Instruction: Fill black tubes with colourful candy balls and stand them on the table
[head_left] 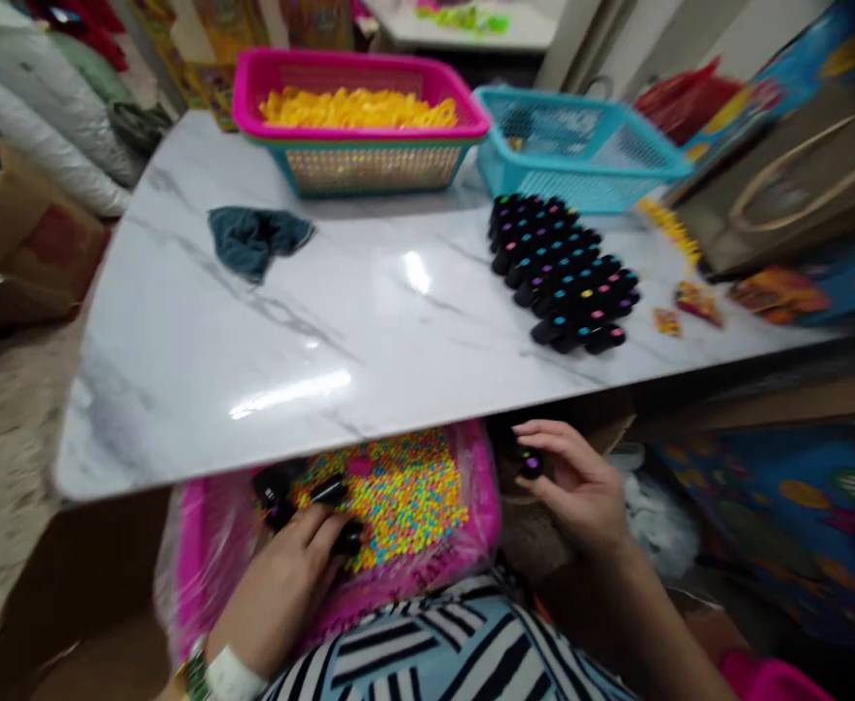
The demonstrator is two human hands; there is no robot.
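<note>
On my lap, below the table edge, sits a pink tray (pixel 201 545) full of small multicoloured beads (pixel 398 497). My left hand (pixel 292 574) rests in the tray, its fingers curled over a few small black caps (pixel 329 490). To the right of the tray, my right hand (pixel 577 482) grips a small black cap with a coloured bead in it (pixel 531 463). A dense cluster of the same black caps (pixel 563 273), each with a coloured dot, stands on the white marble table (pixel 340 321) at the right.
A pink basket of yellow pieces (pixel 358 112) and a blue basket (pixel 577 146) stand at the table's far edge. A dark cloth (pixel 256 239) lies at the left. Coloured scraps (pixel 697 302), a paper bag (pixel 793 190) and boxes crowd the right side.
</note>
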